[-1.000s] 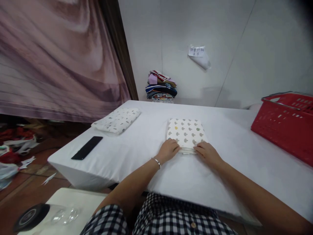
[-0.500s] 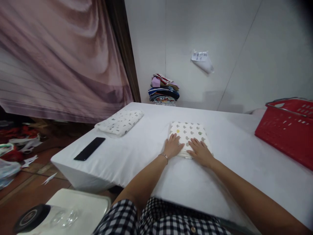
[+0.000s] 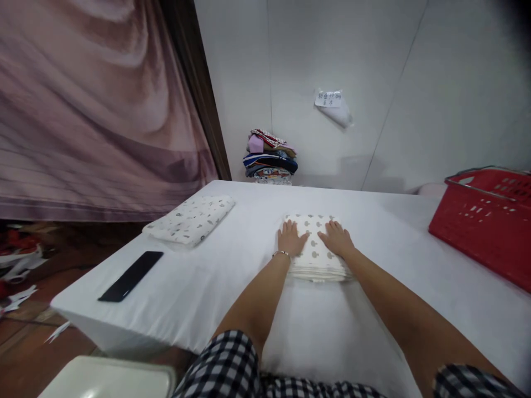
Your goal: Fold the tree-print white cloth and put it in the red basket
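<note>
A folded white cloth (image 3: 316, 258) with grey printed shapes lies in front of me on the white-covered table (image 3: 232, 265). Its near edge shows several stacked layers. My left hand (image 3: 291, 237) rests flat on the cloth's left side, fingers spread and pointing away from me. On the right side lies my right hand (image 3: 337, 239), also flat with its fingers apart. Further left is a second folded white cloth (image 3: 193, 218) with small dark prints, touched by neither hand.
A black flat object like a phone (image 3: 131, 276) lies near the table's left edge. At the right stands a red plastic basket (image 3: 477, 226). Folded clothes (image 3: 270, 157) are piled beyond the far edge. A pale stool (image 3: 112, 376) is at lower left.
Both hands have slid further away from me over the folded cloth, now at its left and right sides, baring its near edge. The camera view has shifted slightly.
</note>
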### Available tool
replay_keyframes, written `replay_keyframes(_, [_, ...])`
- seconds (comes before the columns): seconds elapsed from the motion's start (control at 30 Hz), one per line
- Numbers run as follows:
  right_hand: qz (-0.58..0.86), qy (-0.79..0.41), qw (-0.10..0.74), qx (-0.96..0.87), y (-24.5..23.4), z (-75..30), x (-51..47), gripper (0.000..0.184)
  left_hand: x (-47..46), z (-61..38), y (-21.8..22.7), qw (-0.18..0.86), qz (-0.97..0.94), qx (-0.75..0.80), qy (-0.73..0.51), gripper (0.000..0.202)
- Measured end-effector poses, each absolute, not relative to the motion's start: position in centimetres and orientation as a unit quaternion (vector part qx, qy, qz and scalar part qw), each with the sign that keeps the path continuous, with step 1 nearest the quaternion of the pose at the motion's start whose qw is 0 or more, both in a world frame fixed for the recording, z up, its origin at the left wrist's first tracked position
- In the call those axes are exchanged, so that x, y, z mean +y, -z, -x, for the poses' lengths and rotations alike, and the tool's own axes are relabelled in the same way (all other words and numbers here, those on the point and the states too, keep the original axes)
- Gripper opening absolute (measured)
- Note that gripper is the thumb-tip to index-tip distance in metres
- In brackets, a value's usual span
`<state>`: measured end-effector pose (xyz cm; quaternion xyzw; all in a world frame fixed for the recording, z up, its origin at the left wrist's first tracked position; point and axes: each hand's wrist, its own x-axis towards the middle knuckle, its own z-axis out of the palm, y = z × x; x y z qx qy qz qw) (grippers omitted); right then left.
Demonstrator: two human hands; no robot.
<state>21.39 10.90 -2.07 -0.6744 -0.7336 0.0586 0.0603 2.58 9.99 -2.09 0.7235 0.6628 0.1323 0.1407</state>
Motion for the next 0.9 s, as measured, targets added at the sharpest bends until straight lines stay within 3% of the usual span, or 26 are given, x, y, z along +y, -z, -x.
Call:
replay_keyframes(0.27, [0.667, -0.051, 0.052, -0.741, 2.3, -21.5, 11.2, 0.06, 10.5, -2.4, 1.1, 0.169, -0.713, 0.666, -0.142, 0.068])
replay_keyframes(0.4, [0.666, -0.033, 0.052, -0.743, 1.3, -21.3, 13.7, 0.06, 12.9, -2.8, -0.4, 0.101, -0.736, 0.651, -0.158, 0.063])
replay_keyframes(0.9, [0.672, -0.063, 0.072, -0.735, 3.0, -22.3, 16.5, 0.065, 15.0, -2.3, 2.4, 0.143, -0.704, 0.676, -0.165, 0.07])
